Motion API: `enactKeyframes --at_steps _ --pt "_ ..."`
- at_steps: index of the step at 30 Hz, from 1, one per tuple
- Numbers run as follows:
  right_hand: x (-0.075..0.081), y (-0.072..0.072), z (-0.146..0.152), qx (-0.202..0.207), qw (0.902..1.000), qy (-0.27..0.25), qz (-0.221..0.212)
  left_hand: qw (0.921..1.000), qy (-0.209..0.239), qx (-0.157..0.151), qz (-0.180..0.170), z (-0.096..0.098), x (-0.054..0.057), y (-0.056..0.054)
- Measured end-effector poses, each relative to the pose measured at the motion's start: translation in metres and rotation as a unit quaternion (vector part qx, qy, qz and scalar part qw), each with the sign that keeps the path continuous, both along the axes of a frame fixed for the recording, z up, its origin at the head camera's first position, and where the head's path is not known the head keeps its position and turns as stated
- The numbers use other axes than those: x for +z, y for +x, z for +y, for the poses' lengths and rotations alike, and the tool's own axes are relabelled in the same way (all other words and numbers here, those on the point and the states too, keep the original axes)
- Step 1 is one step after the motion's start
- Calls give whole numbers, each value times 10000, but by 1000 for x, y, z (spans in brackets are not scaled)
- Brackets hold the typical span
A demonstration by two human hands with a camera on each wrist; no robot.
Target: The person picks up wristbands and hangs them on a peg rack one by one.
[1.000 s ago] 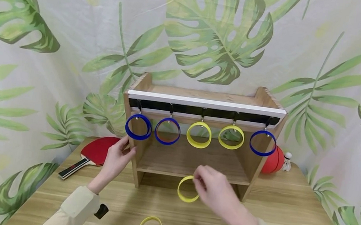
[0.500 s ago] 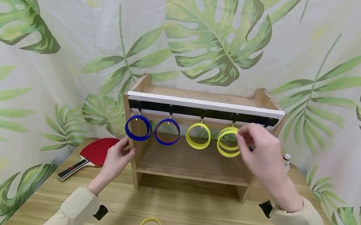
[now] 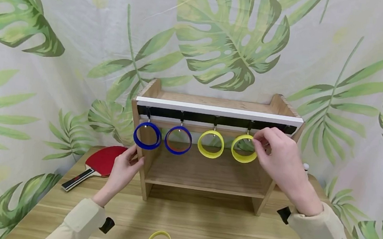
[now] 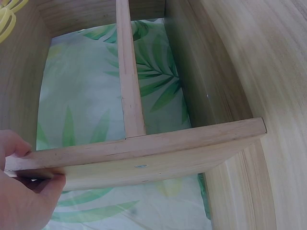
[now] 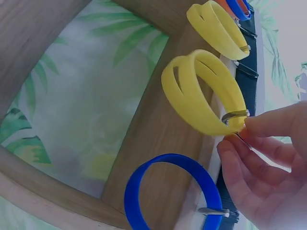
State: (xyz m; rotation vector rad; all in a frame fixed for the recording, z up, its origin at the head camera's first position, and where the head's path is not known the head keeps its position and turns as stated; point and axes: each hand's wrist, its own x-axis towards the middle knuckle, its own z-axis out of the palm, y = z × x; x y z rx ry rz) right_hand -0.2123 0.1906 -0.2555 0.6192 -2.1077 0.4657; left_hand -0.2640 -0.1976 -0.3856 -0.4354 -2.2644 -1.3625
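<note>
In the head view my right hand (image 3: 281, 158) is at the fourth hook of the black strip (image 3: 199, 117). Its thumb and fingers pinch a yellow ring (image 5: 184, 103) up by the metal hook (image 5: 235, 115). Two yellow bands hang together there in the right wrist view. My left hand (image 3: 127, 167) grips the left side panel (image 4: 144, 158) of the small wooden shelf (image 3: 207, 169), thumb on one face and fingers on the other. A blue ring (image 5: 132, 196) hangs on the neighbouring hook, hidden behind my right hand in the head view.
Blue rings (image 3: 146, 146) hang on the two left hooks, a yellow ring (image 3: 210, 155) on the middle one. Another yellow ring (image 3: 161, 232) lies on the table in front. A red table tennis bat (image 3: 104, 160) lies left; a shuttlecock (image 3: 305, 166) stands behind right.
My right hand has lifted the yellow ring from above the table to the fourth hook, where it now lines up with the yellow band hanging there. My left hand keeps its place.
</note>
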Motion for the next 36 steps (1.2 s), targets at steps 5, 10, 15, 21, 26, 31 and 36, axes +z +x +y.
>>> enactKeyframes --at_steps 5,10,15,21,26,31,36 --pt "1 14 -1 72 9997 -58 219 10000 -45 12 -28 -2 -8 -8" --pt "-13 31 -16 599 9978 -1 285 10000 8 -32 -23 -2 -7 -9" --pt "-64 33 -47 1263 9915 283 -95 10000 26 -50 -41 -4 -4 -9" --pt "-150 28 -86 1768 9725 976 -1159 9999 -2 -3 -102 -5 -5 -11" --pt "-200 29 -111 1857 9481 1375 -2184 9998 28 19 -204 -5 -6 -9" --pt "-225 24 -131 2061 9273 1634 -2664 9996 52 51 -265 -5 -7 -8" --pt "-233 18 -143 2091 9093 1844 -3089 9997 56 40 -250 -5 -6 -6"
